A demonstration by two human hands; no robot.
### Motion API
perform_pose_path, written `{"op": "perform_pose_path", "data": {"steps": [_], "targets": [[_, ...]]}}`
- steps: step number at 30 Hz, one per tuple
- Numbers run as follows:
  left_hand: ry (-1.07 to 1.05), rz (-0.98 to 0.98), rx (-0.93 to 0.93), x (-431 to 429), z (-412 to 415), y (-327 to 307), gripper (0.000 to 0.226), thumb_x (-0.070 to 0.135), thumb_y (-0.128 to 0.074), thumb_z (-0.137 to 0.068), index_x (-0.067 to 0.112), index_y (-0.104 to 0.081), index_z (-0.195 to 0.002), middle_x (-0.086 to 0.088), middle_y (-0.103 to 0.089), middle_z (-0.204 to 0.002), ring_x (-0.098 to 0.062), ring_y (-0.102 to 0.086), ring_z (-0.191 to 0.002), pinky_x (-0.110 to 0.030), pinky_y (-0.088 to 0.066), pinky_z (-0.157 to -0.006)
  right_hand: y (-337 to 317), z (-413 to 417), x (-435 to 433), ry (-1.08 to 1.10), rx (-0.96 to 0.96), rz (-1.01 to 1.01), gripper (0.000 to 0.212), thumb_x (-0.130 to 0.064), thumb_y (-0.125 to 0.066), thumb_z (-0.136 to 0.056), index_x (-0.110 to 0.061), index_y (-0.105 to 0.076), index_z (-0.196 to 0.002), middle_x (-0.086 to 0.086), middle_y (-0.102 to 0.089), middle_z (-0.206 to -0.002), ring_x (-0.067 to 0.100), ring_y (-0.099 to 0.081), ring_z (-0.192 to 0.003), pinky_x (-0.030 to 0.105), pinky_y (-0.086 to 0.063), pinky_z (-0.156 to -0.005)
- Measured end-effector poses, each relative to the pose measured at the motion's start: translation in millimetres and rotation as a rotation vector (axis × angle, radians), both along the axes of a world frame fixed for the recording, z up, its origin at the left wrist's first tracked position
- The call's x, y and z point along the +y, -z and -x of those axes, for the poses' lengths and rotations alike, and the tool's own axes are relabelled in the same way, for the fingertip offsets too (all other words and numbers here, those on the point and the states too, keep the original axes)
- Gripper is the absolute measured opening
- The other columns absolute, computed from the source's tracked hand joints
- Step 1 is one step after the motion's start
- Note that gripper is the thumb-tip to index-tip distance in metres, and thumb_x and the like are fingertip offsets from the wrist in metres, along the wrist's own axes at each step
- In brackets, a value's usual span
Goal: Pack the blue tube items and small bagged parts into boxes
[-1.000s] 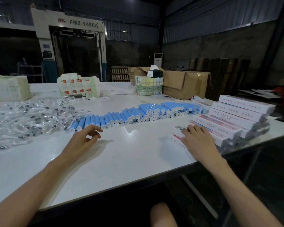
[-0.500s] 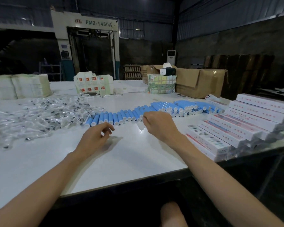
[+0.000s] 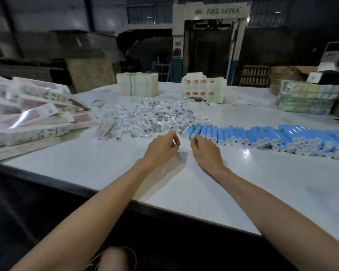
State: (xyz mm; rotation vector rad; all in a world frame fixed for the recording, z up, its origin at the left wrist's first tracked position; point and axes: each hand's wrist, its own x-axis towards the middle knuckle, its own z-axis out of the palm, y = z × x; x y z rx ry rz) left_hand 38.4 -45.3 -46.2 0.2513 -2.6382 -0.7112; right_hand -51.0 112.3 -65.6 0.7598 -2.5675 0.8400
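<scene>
Since both hands closed in, left hand (image 3: 161, 148) pinches a bagged part (image 3: 180, 155), pile (image 3: 151, 118) just beyond; right hand (image 3: 205, 151) curls against blue tubes (image 3: 243, 133), hold unclear; picking underway.

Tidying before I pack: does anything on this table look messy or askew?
Yes: the long boxes at the far left lie tumbled, tilted across one another, unlike the neatly rowed blue tubes.
</scene>
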Motion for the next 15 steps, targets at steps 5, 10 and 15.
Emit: {"op": "perform_pose_path", "data": {"steps": [5,10,15], "targets": [[-0.172,0.026,-0.012,-59.0,-39.4,0.7,0.018,0.014,-0.059,-0.099,0.021,-0.069,-0.112,0.002,-0.075,-0.107,-0.022,-0.067,-0.097,-0.035,-0.046,-0.078,11.4,4.3,0.7,-0.102,0.093,-0.050,0.033,-0.034,-0.044,-0.108,-0.014,-0.051,-0.083,-0.001,-0.052,-0.062,0.028,-0.052,-0.062,0.037,-0.029,-0.058],[-0.382,0.096,0.005,-119.5,-59.4,-7.7,0.026,0.016,-0.061,-0.101,0.013,-0.060,-0.127,-0.008,-0.071,-0.121,-0.031,-0.064,-0.114,-0.045,-0.052,-0.091,11.7,3.7,1.8,-0.151,0.095,-0.077,0.031,-0.033,-0.046,-0.108,-0.017,-0.051,-0.081,0.001,-0.060,-0.066,0.030,-0.058,-0.064,0.038,-0.036,-0.058],[-0.591,0.228,-0.048,-168.9,-47.7,-15.0,0.052,0.031,-0.059,-0.107,-0.004,-0.044,-0.144,-0.028,-0.050,-0.145,-0.046,-0.047,-0.133,-0.057,-0.046,-0.104,9.3,1.3,3.4,-0.180,0.071,-0.053,0.027,-0.031,-0.047,-0.107,-0.016,-0.056,-0.086,0.005,-0.066,-0.073,0.030,-0.060,-0.071,0.040,-0.045,-0.064]]}}
